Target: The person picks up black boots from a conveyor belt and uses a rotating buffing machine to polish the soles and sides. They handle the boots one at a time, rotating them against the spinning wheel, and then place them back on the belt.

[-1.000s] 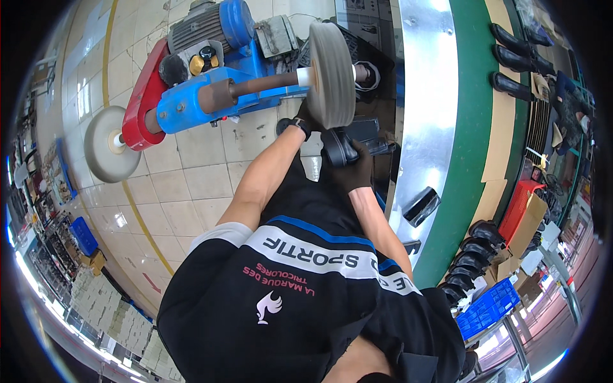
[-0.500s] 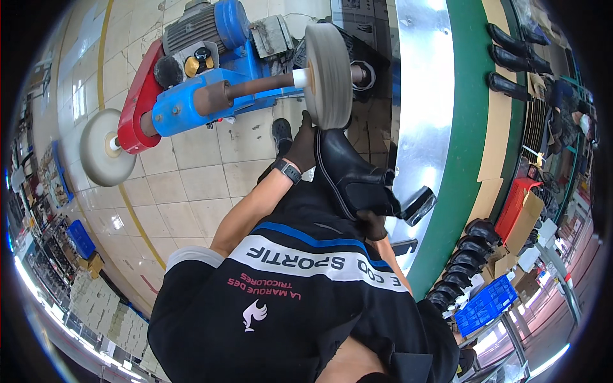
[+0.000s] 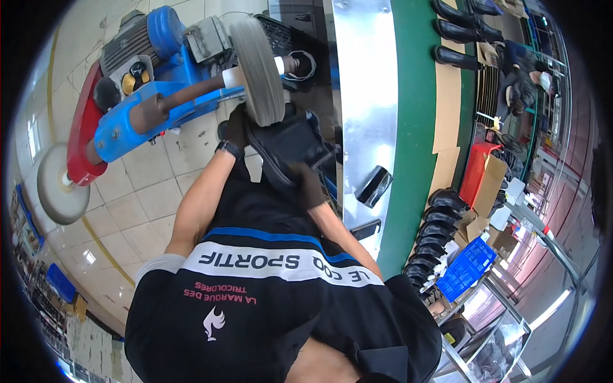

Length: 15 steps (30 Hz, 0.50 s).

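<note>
A black ankle boot [image 3: 295, 142] is held between my two dark-gloved hands, its upper against or right under the pale buffing wheel [image 3: 257, 73]. My left hand [image 3: 237, 129] grips the boot at its left end, close beside the wheel's lower edge; its fingertips are partly hidden. Nearer to me, my right hand [image 3: 309, 187] is closed on the boot's near end by the sole, slightly blurred. The wheel sits on a brown shaft [image 3: 185, 96] of a blue and red machine [image 3: 131, 127]. Whether the boot presses on the wheel I cannot tell.
A second pale wheel [image 3: 62, 184] is at the machine's left end. To my right run a metal-topped ledge [image 3: 367, 83] with a shiny black cylinder-like object [image 3: 374, 186] and a phone-like dark slab [image 3: 365, 230], then a green surface [image 3: 418, 96] with several black boots [image 3: 437, 233].
The boot has turned, its shaft now toward the right. My right hand has moved forward along it. The whole view has shifted, so the machine appears farther left.
</note>
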{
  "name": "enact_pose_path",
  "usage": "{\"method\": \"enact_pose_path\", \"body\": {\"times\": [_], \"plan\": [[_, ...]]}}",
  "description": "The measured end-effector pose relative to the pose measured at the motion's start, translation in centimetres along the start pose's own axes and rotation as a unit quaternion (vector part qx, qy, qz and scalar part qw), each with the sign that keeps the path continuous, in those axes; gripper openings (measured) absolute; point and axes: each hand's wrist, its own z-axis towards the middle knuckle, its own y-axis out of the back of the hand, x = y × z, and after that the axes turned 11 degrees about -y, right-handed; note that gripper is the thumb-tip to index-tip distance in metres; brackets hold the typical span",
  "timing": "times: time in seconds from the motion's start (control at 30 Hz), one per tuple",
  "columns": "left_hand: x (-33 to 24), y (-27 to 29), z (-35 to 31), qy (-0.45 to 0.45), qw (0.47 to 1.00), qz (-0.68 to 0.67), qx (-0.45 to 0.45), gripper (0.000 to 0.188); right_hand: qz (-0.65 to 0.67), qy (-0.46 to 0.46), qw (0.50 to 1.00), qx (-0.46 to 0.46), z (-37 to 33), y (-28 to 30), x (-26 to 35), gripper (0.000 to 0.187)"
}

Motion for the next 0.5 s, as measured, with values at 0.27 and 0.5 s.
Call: {"method": "enact_pose_path", "body": {"times": [0.27,0.5], "plan": [[-1.3,5.2,1.3,-0.171,0.697,0.696,-0.016,0.051,0.515,-0.283,0.801,0.116,5.4,-6.2,5.7,0.039],[-0.8,-1.9,-0.3,-0.226,0.66,0.716,0.03,0.036,0.393,-0.118,0.912,0.017,0.5,-6.7,8.9,0.036]]}}
